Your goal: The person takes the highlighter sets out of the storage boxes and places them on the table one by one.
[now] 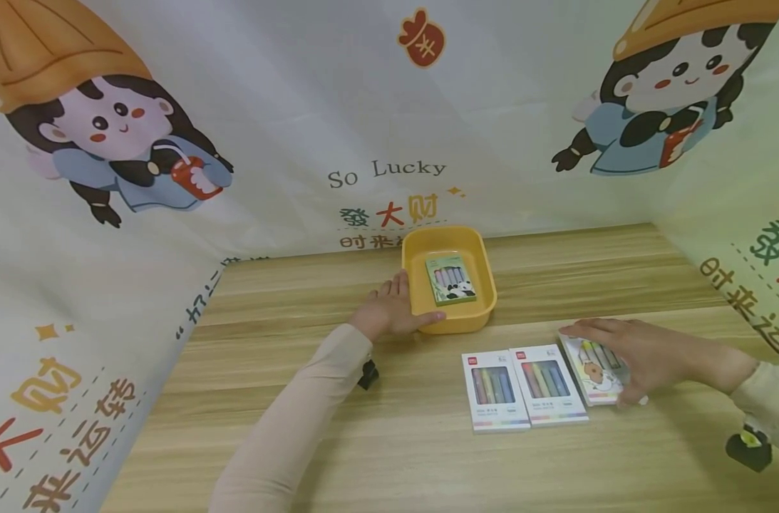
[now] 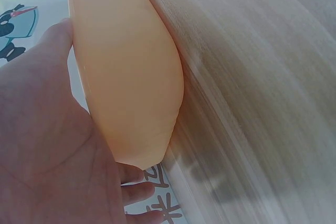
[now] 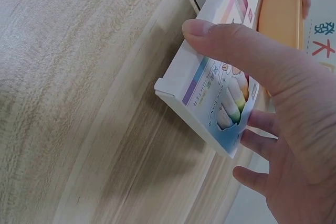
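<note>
At the back of the table my left hand point(image 1: 392, 310) holds the front left corner of a yellow plastic basket point(image 2: 128, 72), thumb at the front rim and fingers along the left side. Inside the basket lies a green box with a panda picture point(image 1: 450, 280), pens showing in its window. On the right, my right hand point(image 1: 648, 353) grips a white highlighter box point(image 3: 210, 85) with an animal picture, thumb on the near end and fingers at the far end. This box looks tilted, with a shadow beside it.
Two white boxes of coloured pens, one on the left point(image 1: 497, 392) and one on the right point(image 1: 549, 385), lie side by side left of the gripped box. Printed cloth walls point(image 1: 286, 107) enclose the wooden table point(image 1: 395, 456) at the back and sides.
</note>
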Tool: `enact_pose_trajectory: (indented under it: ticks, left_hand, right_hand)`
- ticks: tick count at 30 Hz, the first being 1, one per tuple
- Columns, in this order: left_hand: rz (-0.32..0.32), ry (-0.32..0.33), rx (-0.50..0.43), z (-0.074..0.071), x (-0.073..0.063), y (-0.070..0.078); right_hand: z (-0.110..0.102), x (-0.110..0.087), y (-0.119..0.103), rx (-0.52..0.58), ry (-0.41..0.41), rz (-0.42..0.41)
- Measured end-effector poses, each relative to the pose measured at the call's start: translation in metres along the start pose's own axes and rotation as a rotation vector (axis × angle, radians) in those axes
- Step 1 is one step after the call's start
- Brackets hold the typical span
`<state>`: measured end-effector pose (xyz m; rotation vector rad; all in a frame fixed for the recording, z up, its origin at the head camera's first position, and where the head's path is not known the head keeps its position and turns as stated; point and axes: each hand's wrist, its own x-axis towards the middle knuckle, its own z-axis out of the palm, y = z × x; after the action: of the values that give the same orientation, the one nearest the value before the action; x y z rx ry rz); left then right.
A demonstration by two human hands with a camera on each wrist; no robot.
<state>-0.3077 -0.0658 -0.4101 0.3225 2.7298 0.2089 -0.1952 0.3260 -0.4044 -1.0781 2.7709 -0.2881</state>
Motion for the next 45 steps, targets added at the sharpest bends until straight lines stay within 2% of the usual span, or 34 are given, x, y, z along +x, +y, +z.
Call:
enact_pose_trajectory:
  ticks: [9,35,45]
  left_hand:
    - [0.024,0.023,-0.03,-0.004,-0.009,0.001]
    - [0.035,0.019,-0.033,-0.004,-0.009,0.001]
    - [0.03,0.01,-0.038,-0.005,-0.009,0.001]
  right_hand:
    - [0.003,-0.001,0.0,0.01,0.005,-0.01]
    - [0.007,-0.003,-0.006,-0.005,-0.015,0.026]
    - [0.011,-0.004,-0.005,-0.015,0.006,-0.002]
